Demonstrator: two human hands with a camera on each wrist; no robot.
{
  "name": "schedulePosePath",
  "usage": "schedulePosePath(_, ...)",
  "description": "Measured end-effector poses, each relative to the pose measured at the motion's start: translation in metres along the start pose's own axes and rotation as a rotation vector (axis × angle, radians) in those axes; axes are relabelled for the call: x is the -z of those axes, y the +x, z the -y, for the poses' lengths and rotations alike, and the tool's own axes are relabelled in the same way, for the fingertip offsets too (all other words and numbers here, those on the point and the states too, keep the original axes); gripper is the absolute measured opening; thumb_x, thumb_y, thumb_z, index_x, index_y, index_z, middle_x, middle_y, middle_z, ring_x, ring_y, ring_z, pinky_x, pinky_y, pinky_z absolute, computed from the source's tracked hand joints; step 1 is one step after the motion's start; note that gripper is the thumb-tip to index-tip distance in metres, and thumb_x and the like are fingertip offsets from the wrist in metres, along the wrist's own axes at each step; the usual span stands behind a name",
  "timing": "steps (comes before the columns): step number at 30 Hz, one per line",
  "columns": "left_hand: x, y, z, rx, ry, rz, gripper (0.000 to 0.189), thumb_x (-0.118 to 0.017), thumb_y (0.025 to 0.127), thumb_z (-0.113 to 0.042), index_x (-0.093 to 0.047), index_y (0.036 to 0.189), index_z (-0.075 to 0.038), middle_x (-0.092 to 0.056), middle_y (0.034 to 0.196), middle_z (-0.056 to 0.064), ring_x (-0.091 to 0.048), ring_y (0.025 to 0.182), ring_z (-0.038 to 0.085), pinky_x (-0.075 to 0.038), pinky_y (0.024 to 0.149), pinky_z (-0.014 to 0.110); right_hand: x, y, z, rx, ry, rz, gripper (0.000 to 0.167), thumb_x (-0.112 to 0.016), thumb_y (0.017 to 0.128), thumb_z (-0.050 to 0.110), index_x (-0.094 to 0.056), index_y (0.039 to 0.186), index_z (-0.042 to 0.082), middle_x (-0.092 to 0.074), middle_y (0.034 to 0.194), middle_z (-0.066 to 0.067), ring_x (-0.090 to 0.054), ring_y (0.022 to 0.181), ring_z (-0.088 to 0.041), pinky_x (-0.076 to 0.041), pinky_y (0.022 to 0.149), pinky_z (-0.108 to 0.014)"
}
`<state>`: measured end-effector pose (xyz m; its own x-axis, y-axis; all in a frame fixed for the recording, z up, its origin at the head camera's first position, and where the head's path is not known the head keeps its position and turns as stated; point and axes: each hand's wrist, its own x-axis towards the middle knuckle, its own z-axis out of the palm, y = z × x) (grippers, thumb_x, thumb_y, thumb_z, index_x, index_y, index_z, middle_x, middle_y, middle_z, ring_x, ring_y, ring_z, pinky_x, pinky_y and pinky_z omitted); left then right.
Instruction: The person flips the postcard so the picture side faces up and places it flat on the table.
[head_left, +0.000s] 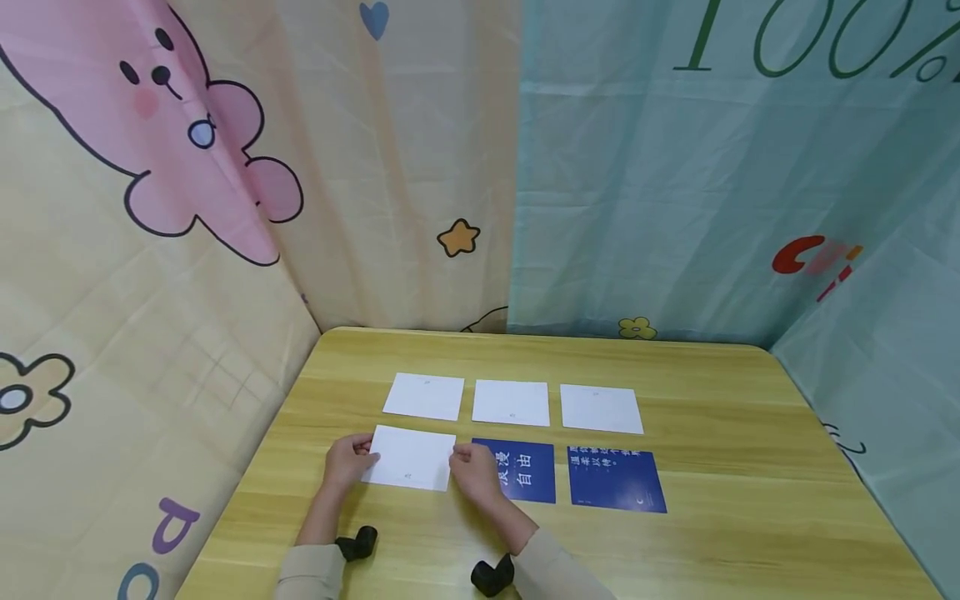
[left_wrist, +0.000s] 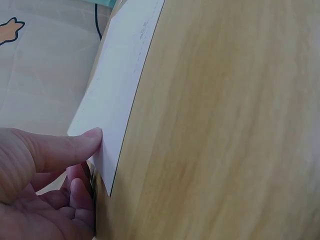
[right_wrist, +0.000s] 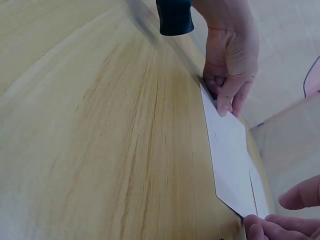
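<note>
A white postcard is at the left of the near row, its left edge pinched by my left hand. In the left wrist view the thumb presses on the card's face, with curled fingers behind the edge. My right hand is at the card's right edge. In the right wrist view its fingers touch the card's corner while the thumb stands apart from them. Next to it is a blue postcard with white characters, partly covered by the right hand. Another blue postcard lies further right.
Three white cards form the far row: a left card, a middle card and a right card. They lie on a wooden table. Printed curtains hang behind and beside it. Black wrist mounts sit near both sleeves.
</note>
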<state>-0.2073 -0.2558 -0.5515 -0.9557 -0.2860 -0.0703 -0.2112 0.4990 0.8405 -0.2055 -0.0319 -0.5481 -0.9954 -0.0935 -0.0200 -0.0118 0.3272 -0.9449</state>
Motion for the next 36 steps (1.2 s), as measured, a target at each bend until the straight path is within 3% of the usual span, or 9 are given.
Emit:
schedulePosePath(7, 0.001, -0.003, 0.003, 0.022, -0.055, -0.010, 0.029, -0.065, 0.077, 0.007, -0.057, 0.104, 0.016, -0.057, 0.088, 0.018, -0.052, 0.081, 0.027, -0.045, 0.070, 0.031, 0.001, 0.002, 0.002, -0.012, 0.073, -0.030, 0.023, -0.061, 0.077, -0.002, -0.062, 0.097, -0.014, -0.066, 0.086, -0.019, -0.063, 0.082, -0.029, -0.051, 0.069, -0.034)
schedulePosePath(13, 0.000, -0.006, 0.006, 0.013, -0.089, -0.039, 0.024, -0.061, 0.083, 0.002, -0.058, 0.103, 0.016, -0.058, 0.090, 0.019, -0.054, 0.086, 0.029, -0.045, 0.071, 0.030, -0.003, 0.007, 0.002, -0.024, 0.066, -0.074, 0.030, -0.060, 0.070, -0.007, -0.062, 0.099, -0.014, -0.062, 0.072, -0.008, -0.055, 0.064, -0.013, -0.045, 0.056, -0.023)
schedulePosePath(18, 0.001, -0.007, 0.006, -0.002, -0.137, -0.055, 0.025, -0.060, 0.085, 0.000, -0.058, 0.104, 0.016, -0.060, 0.091, 0.019, -0.054, 0.085, 0.026, -0.044, 0.067, 0.023, -0.008, 0.011, -0.001, -0.030, -0.012, -0.013, 0.004, -0.061, 0.075, -0.003, -0.064, 0.077, -0.005, -0.045, 0.055, 0.003, -0.040, 0.048, -0.007, -0.031, 0.044, -0.019)
schedulePosePath(22, 0.002, -0.008, 0.006, 0.000, -0.160, -0.048, 0.026, -0.059, 0.086, 0.000, -0.057, 0.107, 0.016, -0.059, 0.094, 0.020, -0.054, 0.087, 0.027, -0.044, 0.066, 0.019, -0.007, 0.013, 0.002, -0.031, -0.026, 0.030, 0.008, -0.059, 0.079, 0.001, -0.062, 0.072, 0.000, -0.038, 0.051, 0.004, -0.035, 0.043, -0.008, -0.027, 0.041, -0.020)
schedulePosePath(29, 0.005, -0.011, 0.004, 0.014, -0.143, -0.056, 0.026, -0.059, 0.086, -0.001, -0.058, 0.107, 0.014, -0.061, 0.096, 0.022, -0.055, 0.089, 0.029, -0.045, 0.067, 0.020, -0.005, 0.015, 0.004, -0.048, 0.033, 0.076, 0.008, -0.058, 0.082, 0.002, -0.064, 0.080, -0.003, -0.061, 0.061, -0.003, -0.048, 0.051, -0.009, -0.035, 0.045, -0.021)
schedulePosePath(36, 0.007, -0.014, -0.007, 0.006, -0.032, -0.104, 0.025, -0.061, 0.085, -0.009, -0.063, 0.101, 0.010, -0.063, 0.087, 0.015, -0.055, 0.081, 0.025, -0.044, 0.065, 0.027, -0.004, 0.015, 0.001, -0.076, 0.064, 0.089, 0.012, -0.058, 0.084, 0.004, -0.064, 0.089, -0.006, -0.062, 0.065, -0.004, -0.057, 0.058, -0.013, -0.041, 0.049, -0.022)
